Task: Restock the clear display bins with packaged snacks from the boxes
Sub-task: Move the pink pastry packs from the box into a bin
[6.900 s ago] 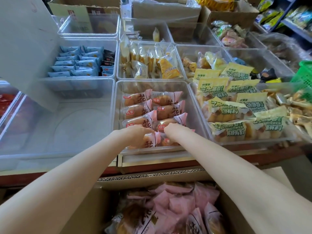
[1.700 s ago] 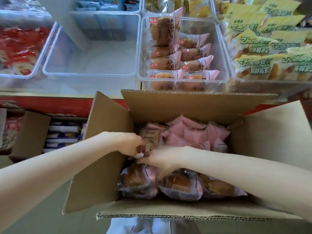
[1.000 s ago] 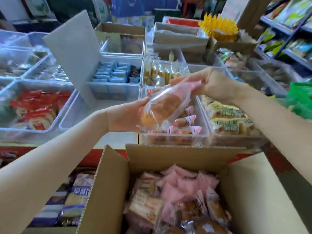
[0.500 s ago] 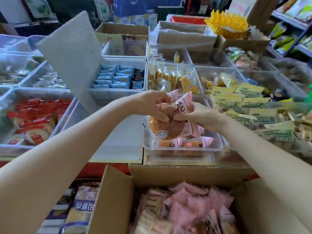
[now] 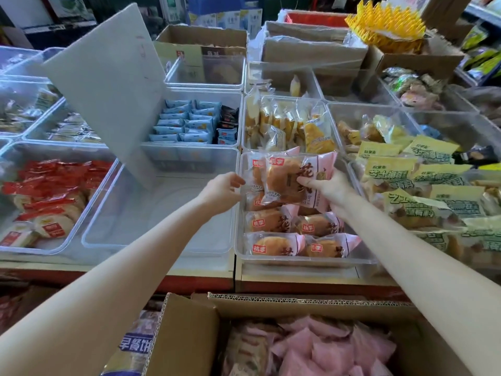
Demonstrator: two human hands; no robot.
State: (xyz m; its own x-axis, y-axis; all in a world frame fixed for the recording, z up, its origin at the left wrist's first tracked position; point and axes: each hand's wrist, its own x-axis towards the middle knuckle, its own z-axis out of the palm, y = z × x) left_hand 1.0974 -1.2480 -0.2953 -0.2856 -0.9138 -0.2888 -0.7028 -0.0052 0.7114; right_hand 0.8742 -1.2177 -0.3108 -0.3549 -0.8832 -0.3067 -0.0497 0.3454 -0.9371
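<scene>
The right hand [image 5: 329, 185] holds a pink cake packet [image 5: 294, 180] over the far end of a clear bin [image 5: 303, 260], with the thumb on top and the other fingers curled under it. The left hand [image 5: 221, 189] is at the bin's left wall with its fingers half curled, and the fingertips [image 5: 238, 181] just touch the edge of a second packet [image 5: 256, 173] that sits behind the first one; I cannot tell if it is really gripping that one or only steadying it. Under the held packets, more of the same cakes lie in two neat rows [image 5: 296, 236], so the bin looks about half full. Close to the person there is an open cardboard box [image 5: 189, 335] full of more pink packets (so there is still a lot to put out). What could go wrong? The wrappers look shiny and slippery, so a packet could slide out of a loose hold and land crooked on the rows. It could also drop into the empty bin [image 5: 160, 213] just to the left, because the left hand is right over that wall. If the hands push down too hard, the soft cakes could get squashed. A packet set down the wrong way round would hide its red label and spoil the tidy rows.
</scene>
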